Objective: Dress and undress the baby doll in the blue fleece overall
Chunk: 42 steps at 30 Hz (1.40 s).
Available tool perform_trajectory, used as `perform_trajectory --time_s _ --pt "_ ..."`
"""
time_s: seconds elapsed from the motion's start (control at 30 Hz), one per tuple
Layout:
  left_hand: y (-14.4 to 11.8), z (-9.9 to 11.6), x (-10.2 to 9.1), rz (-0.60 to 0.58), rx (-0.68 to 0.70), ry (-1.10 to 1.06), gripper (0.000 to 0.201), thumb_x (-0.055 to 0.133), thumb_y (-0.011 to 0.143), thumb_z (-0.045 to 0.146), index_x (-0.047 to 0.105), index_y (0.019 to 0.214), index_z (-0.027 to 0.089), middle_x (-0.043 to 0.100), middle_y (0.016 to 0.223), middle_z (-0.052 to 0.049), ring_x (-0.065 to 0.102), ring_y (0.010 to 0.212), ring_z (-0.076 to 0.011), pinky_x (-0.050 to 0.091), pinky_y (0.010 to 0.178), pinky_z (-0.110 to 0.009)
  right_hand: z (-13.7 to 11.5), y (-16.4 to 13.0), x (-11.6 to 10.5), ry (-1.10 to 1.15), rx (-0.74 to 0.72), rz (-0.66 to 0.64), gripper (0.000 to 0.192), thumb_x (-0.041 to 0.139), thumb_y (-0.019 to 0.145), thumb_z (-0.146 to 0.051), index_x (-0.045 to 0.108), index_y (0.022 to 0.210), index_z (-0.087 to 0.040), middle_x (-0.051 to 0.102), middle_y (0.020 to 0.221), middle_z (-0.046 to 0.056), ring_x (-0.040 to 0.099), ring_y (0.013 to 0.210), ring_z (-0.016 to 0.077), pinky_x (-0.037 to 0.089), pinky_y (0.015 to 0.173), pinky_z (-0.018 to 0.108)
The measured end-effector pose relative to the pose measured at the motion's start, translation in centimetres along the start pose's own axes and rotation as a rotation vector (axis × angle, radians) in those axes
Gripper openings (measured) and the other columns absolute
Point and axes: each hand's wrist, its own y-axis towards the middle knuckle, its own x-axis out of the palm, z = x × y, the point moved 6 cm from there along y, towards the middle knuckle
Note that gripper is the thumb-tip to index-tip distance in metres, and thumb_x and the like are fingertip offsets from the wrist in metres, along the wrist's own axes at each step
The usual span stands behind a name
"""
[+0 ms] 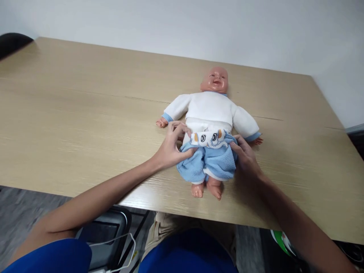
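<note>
A baby doll (217, 80) lies on its back on the table, head away from me and bare feet toward me. It wears a white sweater (210, 108) with blue cuffs. Light blue shorts (218, 165) cover its legs, and their white waistband, printed with eyes, is folded over below the belly. My left hand (173, 148) grips the shorts at the left side of the waist, thumb on the front of the cloth. At the other side my right hand (246, 153) pinches the waist edge, with several fingers hidden behind the cloth.
The wooden table (85, 125) has its front edge close to my lap, and a pale wall (184, 30) rises behind it. A black chair back (14, 43) shows at the far left. Below the table edge are a dark case (105, 231) and a white cable (132, 246).
</note>
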Motion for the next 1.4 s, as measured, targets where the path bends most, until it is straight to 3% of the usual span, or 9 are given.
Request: perform_trajectory --time_s 0.1,0.3,0.43,0.63,0.77,0.9,1.07,1.27,1.4 --pt "-0.6 -0.9 0.4 -0.074 -0.049 -0.124 0.049 0.099 0.091 0.047 0.071 0.126 0.027 0.054 0.140 -0.011 0.062 0.138 -0.0295 0.069 0.110 -0.045 0.7 -1.0 0.5 0.114 0.098 0.046 0.052 0.088 0.100 -0.077 0.068 0.105 -0.029 0.069 0.091 -0.002 0.064 0.081 0.0224 0.059 0.076 0.037" --pt "-0.1 -0.5 0.7 -0.108 -0.003 -0.150 0.030 0.084 0.110 0.049 0.068 0.108 0.024 0.064 0.143 -0.013 0.067 0.136 -0.0283 0.063 0.116 -0.044 0.6 -1.2 1.1 0.137 0.155 0.011 0.063 0.088 0.100 -0.088 0.070 0.119 -0.031 0.086 0.107 0.004 0.081 0.094 0.0292 0.069 0.079 0.042" --pt "0.1 -0.6 0.6 -0.073 -0.042 -0.191 0.032 0.075 0.118 0.055 0.064 0.118 0.025 0.073 0.126 -0.009 0.069 0.120 -0.0251 0.058 0.112 -0.042 0.8 -0.5 0.6 0.094 0.122 -0.018 0.067 0.086 0.100 -0.093 0.069 0.117 -0.031 0.083 0.099 0.002 0.076 0.085 0.0258 0.065 0.075 0.039" --pt "1.1 -2.2 0.6 -0.123 -0.224 -0.309 0.055 0.089 0.106 0.072 0.064 0.115 0.023 0.061 0.099 0.000 0.058 0.091 -0.0188 0.051 0.082 -0.033 0.5 -0.2 0.0 0.060 0.068 0.044 0.069 0.088 0.098 -0.095 0.071 0.110 -0.029 0.074 0.093 -0.001 0.065 0.080 0.0211 0.059 0.072 0.035" --pt "1.2 -1.9 0.4 -0.270 -0.247 -0.326 0.060 0.098 0.099 0.074 0.069 0.109 0.022 0.062 0.099 -0.001 0.060 0.091 -0.0190 0.052 0.082 -0.033 0.5 -0.3 0.5 0.103 0.093 0.043 0.067 0.089 0.098 -0.093 0.073 0.112 -0.029 0.078 0.099 0.001 0.071 0.087 0.0238 0.066 0.080 0.038" --pt "0.7 -1.5 0.6 -0.370 -0.227 -0.382 0.053 0.099 0.100 0.067 0.072 0.109 0.022 0.066 0.102 -0.003 0.065 0.094 -0.0205 0.056 0.085 -0.035 1.0 -0.4 0.8 0.149 0.111 0.049 0.066 0.089 0.096 -0.093 0.076 0.117 -0.032 0.086 0.113 0.005 0.082 0.105 0.0311 0.074 0.096 0.047" --pt "1.2 -2.2 0.7 -0.318 -0.257 -0.443 0.053 0.092 0.106 0.072 0.073 0.118 0.023 0.074 0.106 -0.005 0.068 0.094 -0.0204 0.059 0.084 -0.033 1.5 -0.2 0.6 0.137 0.125 0.077 0.066 0.084 0.097 -0.096 0.077 0.114 -0.032 0.084 0.110 0.005 0.081 0.105 0.0322 0.074 0.096 0.048" --pt "2.7 -2.6 -1.1 -0.176 -0.262 -0.385 0.060 0.102 0.095 0.073 0.071 0.103 0.022 0.063 0.087 0.002 0.056 0.078 -0.0148 0.047 0.070 -0.027 0.3 0.9 -0.2 -0.032 -0.014 0.012 0.073 0.079 0.098 -0.102 0.070 0.106 -0.030 0.065 0.091 -0.002 0.059 0.082 0.0220 0.061 0.080 0.038" --pt "3.4 -1.8 -2.0 -0.167 -0.185 -0.353 0.062 0.102 0.095 0.077 0.076 0.100 0.021 0.065 0.087 0.001 0.058 0.080 -0.0161 0.047 0.074 -0.030 -0.6 1.5 -1.6 -0.120 -0.084 0.030 0.072 0.081 0.098 -0.100 0.076 0.107 -0.028 0.068 0.091 0.000 0.059 0.082 0.0221 0.054 0.075 0.037"
